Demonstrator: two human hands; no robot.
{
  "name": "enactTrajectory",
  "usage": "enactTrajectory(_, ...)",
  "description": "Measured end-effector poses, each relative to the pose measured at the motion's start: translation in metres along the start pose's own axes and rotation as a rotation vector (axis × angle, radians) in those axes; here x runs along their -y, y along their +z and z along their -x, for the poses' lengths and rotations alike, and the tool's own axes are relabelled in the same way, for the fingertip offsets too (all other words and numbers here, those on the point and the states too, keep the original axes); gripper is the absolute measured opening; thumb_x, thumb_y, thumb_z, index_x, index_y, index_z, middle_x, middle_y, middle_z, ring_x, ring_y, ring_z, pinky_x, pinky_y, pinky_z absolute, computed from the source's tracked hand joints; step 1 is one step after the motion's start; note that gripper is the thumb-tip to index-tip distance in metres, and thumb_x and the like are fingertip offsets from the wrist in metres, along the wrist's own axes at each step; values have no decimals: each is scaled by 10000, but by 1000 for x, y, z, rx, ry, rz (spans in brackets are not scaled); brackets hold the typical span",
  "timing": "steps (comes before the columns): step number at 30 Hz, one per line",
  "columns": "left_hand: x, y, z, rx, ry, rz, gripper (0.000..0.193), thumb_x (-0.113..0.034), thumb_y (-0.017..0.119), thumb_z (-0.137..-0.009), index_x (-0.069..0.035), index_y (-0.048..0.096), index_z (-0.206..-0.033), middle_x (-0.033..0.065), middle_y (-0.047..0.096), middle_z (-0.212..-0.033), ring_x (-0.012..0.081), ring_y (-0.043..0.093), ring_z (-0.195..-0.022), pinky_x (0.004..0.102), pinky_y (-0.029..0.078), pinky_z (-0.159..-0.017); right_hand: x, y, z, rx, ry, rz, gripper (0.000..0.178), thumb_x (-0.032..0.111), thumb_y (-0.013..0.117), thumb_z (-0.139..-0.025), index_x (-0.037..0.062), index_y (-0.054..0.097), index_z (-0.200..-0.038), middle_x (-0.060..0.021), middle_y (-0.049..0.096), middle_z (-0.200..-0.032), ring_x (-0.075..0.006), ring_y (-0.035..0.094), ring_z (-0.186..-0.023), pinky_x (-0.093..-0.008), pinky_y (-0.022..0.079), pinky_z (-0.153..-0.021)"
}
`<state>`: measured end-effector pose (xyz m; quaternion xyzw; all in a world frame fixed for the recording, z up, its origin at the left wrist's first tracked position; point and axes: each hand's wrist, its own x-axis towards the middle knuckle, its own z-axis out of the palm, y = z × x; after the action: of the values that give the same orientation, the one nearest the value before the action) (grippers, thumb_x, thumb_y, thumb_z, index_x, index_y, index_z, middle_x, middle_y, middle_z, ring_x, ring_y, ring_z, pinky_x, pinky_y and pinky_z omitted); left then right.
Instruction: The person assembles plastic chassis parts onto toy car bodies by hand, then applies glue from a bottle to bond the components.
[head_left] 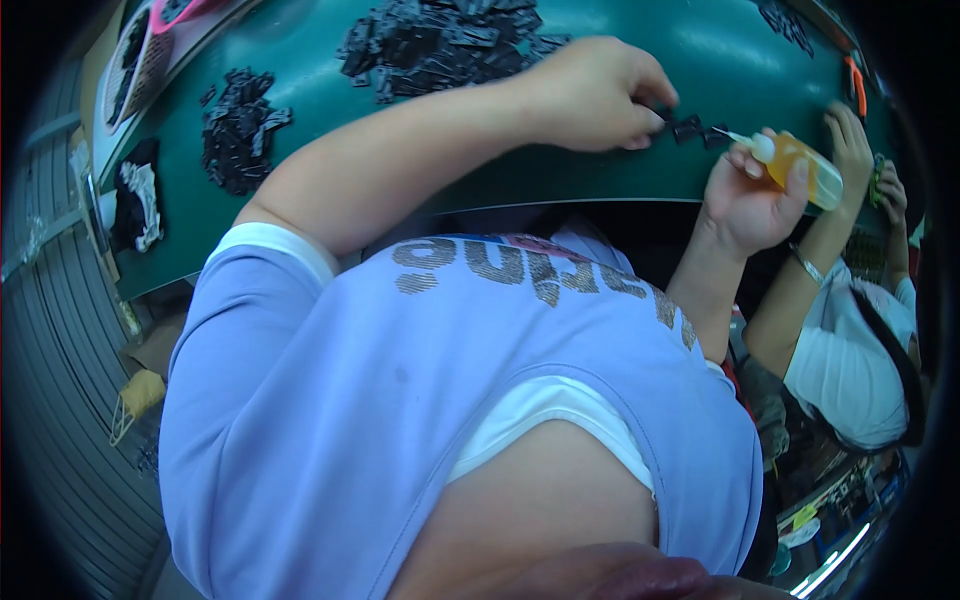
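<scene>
My right hand is wrapped around a small clear squeeze bottle with yellow-orange liquid and a thin nozzle. The bottle is tilted, its nozzle pointing left at a small black plastic piece. Whether the tip touches that piece I cannot tell. Another black piece lies just left of it, in a short row leading to my left hand. The left thumb and fingers are curled together at the row's end around a dark piece, mostly hidden by the fingers.
A large heap of black plastic pieces lies on the green table. A smaller heap is further left, beside a black and white cloth. Baskets stand far left. At right are orange-handled pliers and a co-worker's hands.
</scene>
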<state>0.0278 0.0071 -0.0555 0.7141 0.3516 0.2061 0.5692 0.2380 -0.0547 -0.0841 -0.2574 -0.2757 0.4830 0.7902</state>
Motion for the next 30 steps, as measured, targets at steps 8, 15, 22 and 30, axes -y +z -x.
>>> enactTrajectory(8, -47, -57, 23, -193, 67, -1095, 217, -110, 709, -804, 17, 676, -978, 162, 690, -867, 318, 695, -788, 389, 567, -709, -10, 4, 3, 17, -29, 32, 259, 214, 593, -929, -3, 633, -1065, -182, 683, -958, -180, 626, -645, -323, 530, -604)
enactTrajectory(15, -39, -52, 23, -350, 19, -1097, 151, -121, 704, -727, 24, 687, -762, 243, 676, -833, 419, 653, -881, 459, 525, -781, -14, 4, 2, 67, -62, 97, 234, 148, 586, -924, -23, 648, -1071, -190, 701, -939, -193, 639, -647, -346, 554, -594)
enactTrajectory(22, -44, -59, 5, -79, -184, 44, 134, -55, 728, -832, 22, 660, -918, 44, 634, -715, 100, 575, -558, 263, 493, -503, -12, 5, 7, 100, -106, 92, 251, 117, 584, -921, -45, 631, -1106, -211, 696, -948, -211, 636, -622, -373, 574, -596)
enactTrajectory(30, -13, -3, 10, 105, -210, 215, 243, -42, 666, -883, 73, 645, -1095, 143, 694, -872, 182, 724, -728, 264, 608, -665, -14, 15, 15, 168, -183, 232, 196, 63, 618, -883, -14, 612, -1062, -172, 674, -892, -217, 662, -624, -334, 587, -562)
